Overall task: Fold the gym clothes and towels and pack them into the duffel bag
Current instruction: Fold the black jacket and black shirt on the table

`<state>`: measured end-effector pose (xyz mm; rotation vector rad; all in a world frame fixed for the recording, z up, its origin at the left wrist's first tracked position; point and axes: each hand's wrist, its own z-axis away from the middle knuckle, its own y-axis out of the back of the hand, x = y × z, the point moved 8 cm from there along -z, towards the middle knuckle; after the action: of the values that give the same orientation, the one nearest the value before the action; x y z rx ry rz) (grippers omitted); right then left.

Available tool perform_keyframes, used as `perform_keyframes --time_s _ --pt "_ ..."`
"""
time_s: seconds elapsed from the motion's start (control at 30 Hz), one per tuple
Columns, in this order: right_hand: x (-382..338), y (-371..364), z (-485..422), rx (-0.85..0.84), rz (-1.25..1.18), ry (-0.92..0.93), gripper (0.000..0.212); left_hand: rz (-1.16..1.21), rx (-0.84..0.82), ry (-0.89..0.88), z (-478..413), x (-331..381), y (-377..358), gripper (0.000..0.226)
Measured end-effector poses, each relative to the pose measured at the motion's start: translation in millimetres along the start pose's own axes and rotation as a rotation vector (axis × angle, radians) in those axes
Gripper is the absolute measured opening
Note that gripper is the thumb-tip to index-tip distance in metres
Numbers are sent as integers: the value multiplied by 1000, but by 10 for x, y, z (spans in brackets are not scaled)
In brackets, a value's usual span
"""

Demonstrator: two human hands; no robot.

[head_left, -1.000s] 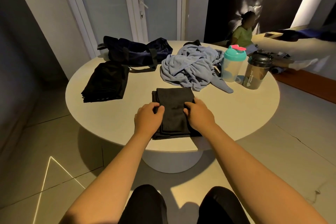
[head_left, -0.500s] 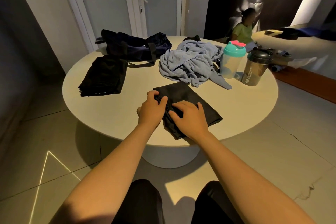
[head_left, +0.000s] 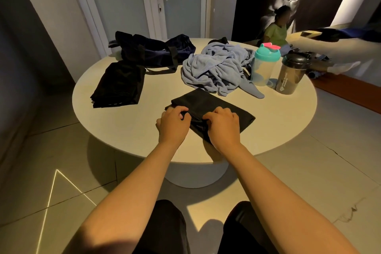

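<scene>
Head view: folded black cloth (head_left: 214,107), now turned askew near table's (head_left: 144,134) front edge, pinched by left hand (head_left: 174,125) and right hand (head_left: 223,127); next fold likely.

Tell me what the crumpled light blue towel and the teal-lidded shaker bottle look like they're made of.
The crumpled light blue towel looks like soft terry cotton or microfibre: matte, nappy, with a stitched hem. The teal-lidded shaker bottle seems to be translucent frosted plastic with an opaque, smooth plastic lid.

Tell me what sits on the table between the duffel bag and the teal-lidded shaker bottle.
In the head view, a crumpled light blue towel lies between the duffel bag and the teal-lidded shaker bottle, still unfolded, its right edge reaching the bottle's base.
</scene>
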<state>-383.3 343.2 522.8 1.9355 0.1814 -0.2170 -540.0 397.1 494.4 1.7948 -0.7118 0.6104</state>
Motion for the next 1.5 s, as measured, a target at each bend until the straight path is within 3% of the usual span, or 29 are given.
perform_keyframes --time_s 0.1,0.2,0.3,0.4,0.57,0.73,0.93,1.13,1.3,1.43,1.5 --pt "83 -22 39 -51 -30 -88 36 -197 -19 -78 54 70 -46 35" --pt "133 -121 122 -100 -32 -64 36 -304 -114 -202 50 103 -167 43" --pt "217 -41 82 -28 -28 -76 33 -270 -180 -247 62 148 -210 35" --pt "225 3 69 15 -33 -105 32 -237 -145 -238 98 196 -163 27" --pt "275 -48 154 112 -84 -102 34 -288 -158 -315 145 262 -199 37" --pt "276 -38 162 106 -97 -88 28 -175 -206 -402 139 300 -238 23" --pt "237 -5 195 189 -169 -16 22 -110 -194 -356 178 325 -209 15" --pt "173 44 250 248 -231 48 23 -66 -269 -325 207 319 -191 22" --pt "95 -17 266 93 -148 39 25 -78 -277 -265 235 272 -156 7" --pt "20 108 222 -9 -190 30 28 -132 -274 -269 184 253 -166 18" --pt "70 217 121 25 -212 5 24 -145 -259 -262 161 243 -153 23"
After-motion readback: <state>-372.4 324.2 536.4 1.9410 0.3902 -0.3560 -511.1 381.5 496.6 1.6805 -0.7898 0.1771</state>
